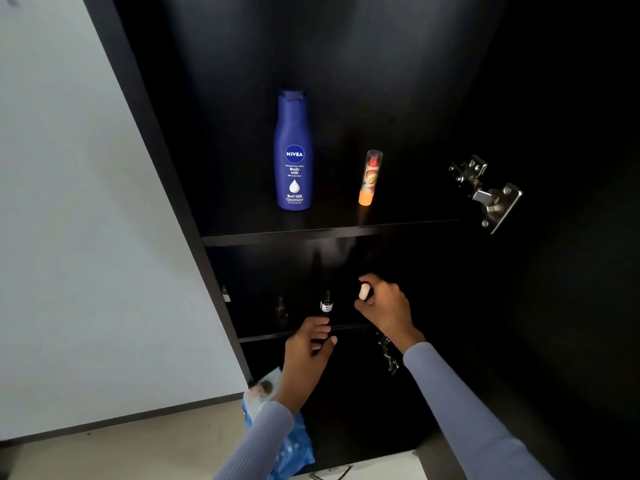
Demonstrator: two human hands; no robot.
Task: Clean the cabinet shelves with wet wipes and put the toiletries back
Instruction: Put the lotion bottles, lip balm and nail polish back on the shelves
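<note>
Dark cabinet, door open, lit poorly. Upper shelf (332, 232) carries a blue Nivea body milk bottle (294, 150) standing upright and, just to its right but apart, an orange-based lip balm stick (370, 177) with a clear cap, tilted slightly.

Lower shelf (346, 329): a small dark bottle with a white label (326, 302) stands near the front edge; a second dark bottle (281, 308) sits to its left, barely readable in the gloom.

Right hand (384, 308) is curled around a small item with a white cap (364, 291), held over the lower shelf, right of the labelled bottle. Whether its base touches the shelf cannot be told. Left hand (310, 344) has fingers curled near the shelf's front edge, apparently around something small and dark; the object itself is not resolvable.

A blue wet wipes pack (277, 427) lies below, partly behind the left sleeve.

Judgement: restocking stage, lower shelf being filled. To do it well, set the white-capped item down upright with its base flat, clear of the labelled bottle so neither tips, and place it back from the edge. Release only once it stands. The small bottles look top-heavy and easily knocked; withdraw the hand upward, not sideways.
</note>
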